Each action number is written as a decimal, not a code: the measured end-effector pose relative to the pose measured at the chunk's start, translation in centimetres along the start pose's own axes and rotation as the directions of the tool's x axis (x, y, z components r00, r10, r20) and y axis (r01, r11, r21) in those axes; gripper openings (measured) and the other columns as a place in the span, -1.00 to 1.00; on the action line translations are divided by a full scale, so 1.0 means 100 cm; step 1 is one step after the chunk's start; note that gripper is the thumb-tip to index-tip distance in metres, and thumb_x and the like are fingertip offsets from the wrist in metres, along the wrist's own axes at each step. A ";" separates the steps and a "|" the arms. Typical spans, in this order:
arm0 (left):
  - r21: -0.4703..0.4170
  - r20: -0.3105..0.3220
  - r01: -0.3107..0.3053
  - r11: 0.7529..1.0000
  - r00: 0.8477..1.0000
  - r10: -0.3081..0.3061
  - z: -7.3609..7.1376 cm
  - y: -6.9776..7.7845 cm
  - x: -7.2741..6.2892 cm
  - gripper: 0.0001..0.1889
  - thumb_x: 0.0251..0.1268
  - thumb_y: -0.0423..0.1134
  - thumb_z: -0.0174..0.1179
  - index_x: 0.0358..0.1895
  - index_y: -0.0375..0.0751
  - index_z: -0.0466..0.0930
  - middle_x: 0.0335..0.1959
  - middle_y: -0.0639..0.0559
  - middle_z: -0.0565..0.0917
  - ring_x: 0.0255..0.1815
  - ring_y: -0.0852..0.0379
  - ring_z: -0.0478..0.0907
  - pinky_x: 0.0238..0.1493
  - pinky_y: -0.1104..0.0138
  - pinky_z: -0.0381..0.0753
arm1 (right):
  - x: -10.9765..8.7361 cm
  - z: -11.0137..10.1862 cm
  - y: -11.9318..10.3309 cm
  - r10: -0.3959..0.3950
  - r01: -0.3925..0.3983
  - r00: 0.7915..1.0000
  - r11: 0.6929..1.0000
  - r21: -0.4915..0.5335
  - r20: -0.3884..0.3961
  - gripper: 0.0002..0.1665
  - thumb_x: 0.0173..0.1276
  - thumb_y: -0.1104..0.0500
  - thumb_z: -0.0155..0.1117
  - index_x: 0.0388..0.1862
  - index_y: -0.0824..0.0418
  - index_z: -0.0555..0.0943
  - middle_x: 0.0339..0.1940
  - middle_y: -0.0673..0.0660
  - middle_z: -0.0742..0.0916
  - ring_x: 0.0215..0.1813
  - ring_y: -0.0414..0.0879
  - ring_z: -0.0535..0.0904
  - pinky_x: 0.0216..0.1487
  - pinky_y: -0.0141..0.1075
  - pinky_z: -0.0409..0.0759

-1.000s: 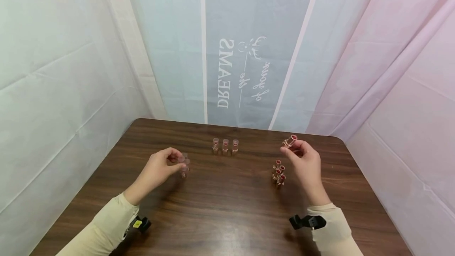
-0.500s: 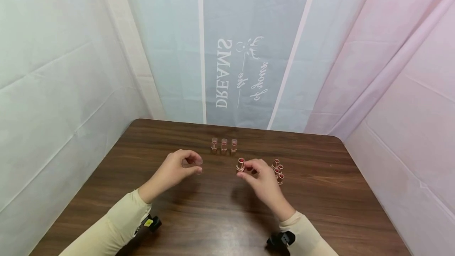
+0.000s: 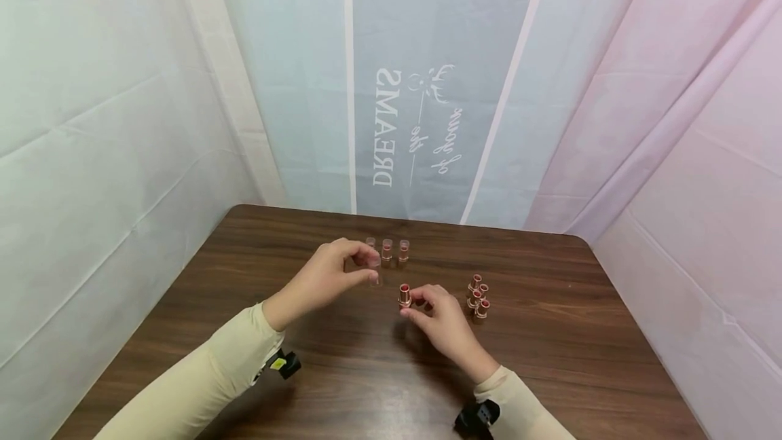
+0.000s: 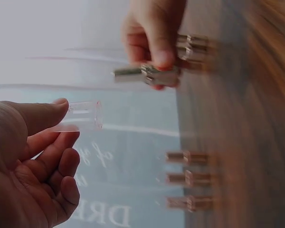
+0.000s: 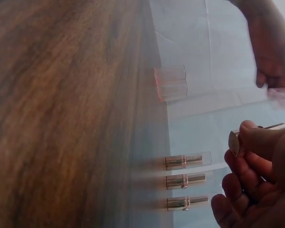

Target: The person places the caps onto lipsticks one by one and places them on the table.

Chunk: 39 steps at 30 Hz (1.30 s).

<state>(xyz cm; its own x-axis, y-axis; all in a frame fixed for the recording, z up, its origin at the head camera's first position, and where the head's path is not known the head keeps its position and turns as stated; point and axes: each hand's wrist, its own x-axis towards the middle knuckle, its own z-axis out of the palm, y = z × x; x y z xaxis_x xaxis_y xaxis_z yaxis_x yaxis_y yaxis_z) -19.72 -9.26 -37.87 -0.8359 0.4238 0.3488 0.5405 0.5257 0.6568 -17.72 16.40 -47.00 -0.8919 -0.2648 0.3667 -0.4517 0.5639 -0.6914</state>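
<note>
My left hand (image 3: pixel 330 275) pinches a clear lipstick cap (image 4: pixel 85 115) between thumb and fingers, its open end toward the right hand's side. Lower and to the right, my right hand (image 3: pixel 444 328) holds an uncapped rose-gold lipstick tube (image 3: pixel 404 295) by its base, upright above the table, red inside the top. Cap and tube are close but apart. Behind them stands a row of three capped lipsticks (image 3: pixel 387 251), the leftmost partly hidden by my left hand. Right of my right hand stand several uncapped lipstick tubes (image 3: pixel 478 298) in a tight group.
Loose clear caps (image 5: pixel 171 84) stand on the table in the right wrist view; in the head view my left hand and arm cover them. The brown wooden table (image 3: pixel 550 358) meets a fabric backdrop (image 3: pixel 415 19) at its far edge, with white cloth at both sides.
My right hand has brought the lipstick tube leftward from beyond the group to the middle. My left hand has lifted the cap off the table and moved right toward the tube.
</note>
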 end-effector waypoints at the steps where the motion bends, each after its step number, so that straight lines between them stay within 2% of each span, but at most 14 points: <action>1: -0.004 0.001 -0.020 1.000 1.000 0.020 0.000 0.004 0.003 -0.78 0.25 -0.15 0.48 -0.06 0.04 0.74 -0.21 0.28 0.70 -0.12 0.25 0.59 -0.07 0.25 0.59 | 0.000 0.000 0.000 -0.006 0.006 1.000 1.000 0.005 0.005 -0.79 0.19 0.15 0.60 -0.24 -0.05 0.74 -0.29 -0.23 0.71 -0.16 -0.11 0.62 -0.13 -0.21 0.65; 5: -0.003 0.012 -0.100 0.995 0.995 0.100 0.004 0.017 0.016 -0.75 0.24 -0.15 0.48 -0.03 -0.03 0.75 -0.19 0.25 0.72 -0.13 0.25 0.58 -0.09 0.29 0.59 | 0.000 0.001 -0.001 -0.024 0.024 1.000 1.000 0.015 0.010 -0.81 0.19 0.13 0.59 -0.24 -0.07 0.75 -0.29 -0.26 0.72 -0.15 -0.14 0.62 -0.12 -0.20 0.66; 8: 0.015 0.034 -0.127 0.992 0.991 0.126 0.009 0.020 0.022 -0.76 0.25 -0.14 0.48 -0.04 -0.02 0.75 -0.21 0.26 0.72 -0.15 0.20 0.57 -0.10 0.28 0.58 | 0.000 0.001 -0.002 -0.035 0.035 0.999 0.999 0.027 0.009 -0.81 0.20 0.12 0.58 -0.24 -0.09 0.75 -0.29 -0.27 0.72 -0.15 -0.17 0.62 -0.12 -0.22 0.67; 12: 0.009 0.059 -0.111 0.994 0.992 0.111 0.014 0.020 0.024 -0.79 0.25 -0.15 0.47 -0.08 0.00 0.75 -0.27 0.28 0.70 -0.19 0.13 0.57 -0.14 0.21 0.60 | 0.000 0.001 -0.004 -0.049 0.048 0.999 0.998 0.043 0.008 -0.83 0.22 0.11 0.57 -0.24 -0.10 0.75 -0.28 -0.27 0.72 -0.14 -0.18 0.62 -0.13 -0.20 0.68; 17: -0.019 0.063 -0.095 0.995 0.993 0.096 0.021 0.019 0.022 -0.80 0.25 -0.17 0.48 -0.10 0.02 0.74 -0.27 0.30 0.69 -0.15 0.24 0.54 -0.08 0.26 0.59 | 0.000 0.000 -0.004 -0.052 0.051 0.999 0.997 0.050 0.007 -0.83 0.22 0.12 0.57 -0.23 -0.07 0.76 -0.28 -0.25 0.73 -0.14 -0.18 0.63 -0.12 -0.18 0.69; 23: -0.050 0.105 -0.105 0.993 0.988 0.110 0.030 0.019 0.020 -0.81 0.27 -0.22 0.46 -0.10 -0.04 0.72 -0.27 0.26 0.71 -0.17 0.30 0.60 -0.09 0.34 0.61 | -0.001 -0.001 -0.004 -0.040 0.039 0.999 0.996 0.082 0.008 -0.81 0.21 0.15 0.57 -0.21 -0.04 0.75 -0.27 -0.21 0.72 -0.15 -0.19 0.64 -0.11 -0.22 0.70; 29: -0.059 0.142 -0.087 0.994 0.985 0.094 0.036 0.019 0.020 -0.84 0.29 -0.22 0.45 -0.13 -0.01 0.70 -0.26 0.30 0.69 -0.21 0.35 0.61 -0.08 0.32 0.62 | 0.000 -0.002 -0.007 -0.025 0.030 0.998 0.993 0.111 -0.050 -0.77 0.18 0.18 0.60 -0.18 0.02 0.76 -0.30 -0.12 0.70 -0.21 -0.15 0.64 -0.14 -0.15 0.71; 32: -0.051 0.142 -0.089 0.995 0.985 0.095 0.037 0.020 0.020 -0.85 0.30 -0.23 0.44 -0.13 -0.02 0.70 -0.26 0.29 0.69 -0.19 0.34 0.61 -0.07 0.34 0.61 | 0.000 -0.002 -0.008 -0.012 0.022 0.997 0.992 0.121 -0.079 -0.76 0.17 0.19 0.60 -0.18 0.03 0.76 -0.30 -0.10 0.70 -0.23 -0.17 0.64 -0.16 -0.15 0.71; 39: -0.024 0.141 -0.137 0.990 0.980 0.139 0.038 0.020 0.020 -0.85 0.31 -0.24 0.42 -0.11 -0.05 0.69 -0.24 0.23 0.69 -0.18 0.31 0.61 -0.06 0.33 0.61 | -0.002 -0.004 -0.010 -0.036 0.044 0.997 0.991 0.124 -0.071 -0.80 0.22 0.21 0.57 -0.20 0.04 0.74 -0.27 -0.09 0.70 -0.16 -0.11 0.65 -0.13 -0.11 0.71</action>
<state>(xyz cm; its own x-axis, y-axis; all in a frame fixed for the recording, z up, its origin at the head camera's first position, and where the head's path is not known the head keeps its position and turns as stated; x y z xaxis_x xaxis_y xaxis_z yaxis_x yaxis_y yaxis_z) -19.98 -4.55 -38.42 -0.7311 0.5922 0.3387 0.6473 0.4451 0.6188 -17.11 16.19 -46.11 -0.8713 -0.2287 0.4343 -0.4901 0.4507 -0.7461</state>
